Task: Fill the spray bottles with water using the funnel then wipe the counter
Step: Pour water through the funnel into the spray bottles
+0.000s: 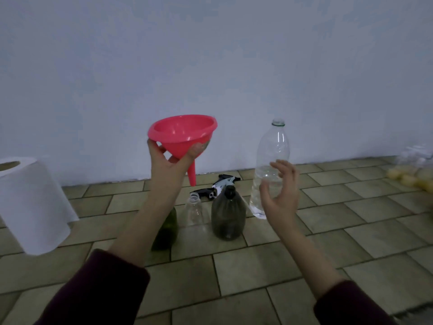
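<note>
Left grip point(168, 158) holds the pink funnel point(182, 134) up high; right grip point(280, 191) is open beside the water bottle point(271, 160). Put the spout straight down into the clear spray bottle point(195, 212), mid-surface.

Tiled counter point(269, 268) with bottles, sprayer heads and a paper roll

We see a counter of pale rectangular tiles running back to a plain wall. On it, near the middle, stand a green bottle point(167, 228), a small clear bottle point(195, 211) with an open neck and a dark bottle point(228, 215), close together in a row. Just behind them lie two trigger sprayer heads point(220, 186). To the right stands a tall clear water bottle point(269, 170), uncapped. A white paper towel roll point(30, 205) rests at the left edge, and a blurred bag of yellowish items point(412, 172) sits far right.
</note>
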